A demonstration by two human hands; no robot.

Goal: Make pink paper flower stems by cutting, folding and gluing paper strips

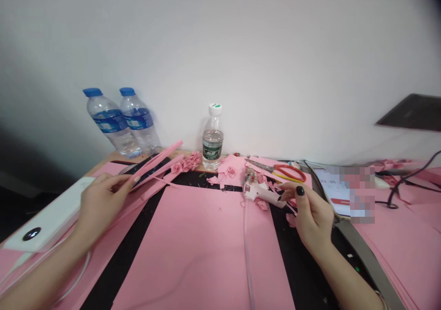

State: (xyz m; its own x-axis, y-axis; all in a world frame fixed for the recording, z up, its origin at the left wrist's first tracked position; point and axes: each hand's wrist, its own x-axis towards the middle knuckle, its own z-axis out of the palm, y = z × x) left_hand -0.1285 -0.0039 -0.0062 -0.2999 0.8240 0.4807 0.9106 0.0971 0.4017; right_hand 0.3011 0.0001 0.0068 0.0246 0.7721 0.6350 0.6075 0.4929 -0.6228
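My left hand [103,200] is closed, its thumb and fingers pinching a bundle of long pink paper strips [156,158] at the left. My right hand [312,213] hovers beside the handle end of a white hot glue gun [260,193]; its fingers are loosely curled, with the thumb raised apart. The fingertips overlap the handle in view, and I cannot tell whether they touch it. The glue gun lies on its side, and a pale cord runs from it over a large pink paper sheet [200,245]. Pink paper roses [186,163] sit beyond the strips.
Scissors [282,171] with red and yellow handles lie behind the glue gun. A small water bottle [212,140] stands near the wall; two blue-capped bottles [110,121] lean at left. A white power bank [51,213], a phone [337,190] and pink paper stacks [409,236] flank the black mat [292,250].
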